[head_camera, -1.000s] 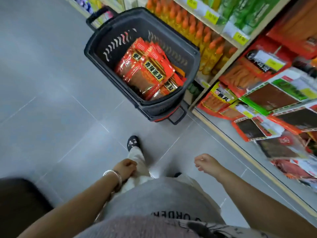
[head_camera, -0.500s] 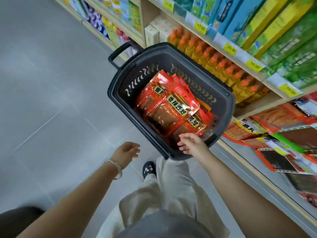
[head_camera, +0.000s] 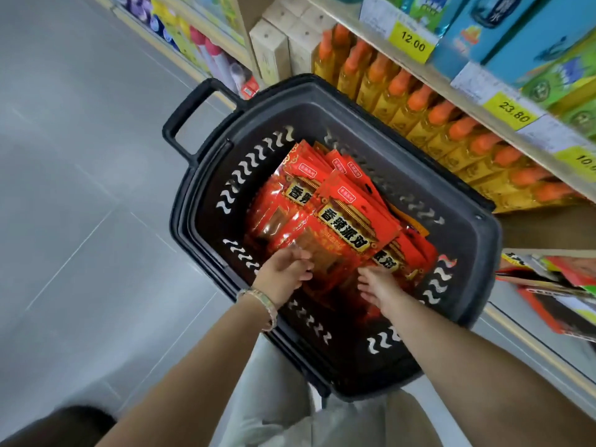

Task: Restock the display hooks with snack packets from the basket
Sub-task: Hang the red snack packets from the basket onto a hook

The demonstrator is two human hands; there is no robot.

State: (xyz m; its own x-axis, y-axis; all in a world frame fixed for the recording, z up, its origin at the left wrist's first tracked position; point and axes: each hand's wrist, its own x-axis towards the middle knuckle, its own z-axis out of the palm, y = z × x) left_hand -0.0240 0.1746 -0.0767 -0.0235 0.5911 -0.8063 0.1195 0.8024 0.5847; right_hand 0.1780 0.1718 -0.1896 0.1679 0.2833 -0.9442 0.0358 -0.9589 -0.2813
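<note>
A black basket (head_camera: 482, 253) stands on the grey floor (head_camera: 80, 156), close beside the shelf (head_camera: 458, 80) on the right, with its handle (head_camera: 183, 121) at the far left corner. Inside lies a pile of red packets (head_camera: 348, 221) with yellow lettering. They overlap one another and lean toward the far end, and the top one lies face up.

Both hands reach down into the basket at the near edge of the pile. The left hand (head_camera: 283, 272), with a bracelet (head_camera: 261, 298) on its wrist, rests bent fingers on the clear lower part of the top packet. I cannot tell whether it grips the packet or only touches it. The right hand (head_camera: 377, 285) is just to the right, its fingers fairly straight and spread a little. They touch the near edge of the packets and are not closed round anything. The two hands are near each other but apart.

Pale trousers (head_camera: 274, 398) show below, between the forearms. A row of yellow bottles (head_camera: 419, 104) with orange caps stands on the lower shelf beside the basket. Above them, the shelf edge carries yellow price tags reading 12.00 (head_camera: 411, 43) and 23.80 (head_camera: 512, 111). More packets (head_camera: 554, 285) are on display at the right edge, blurred.
</note>
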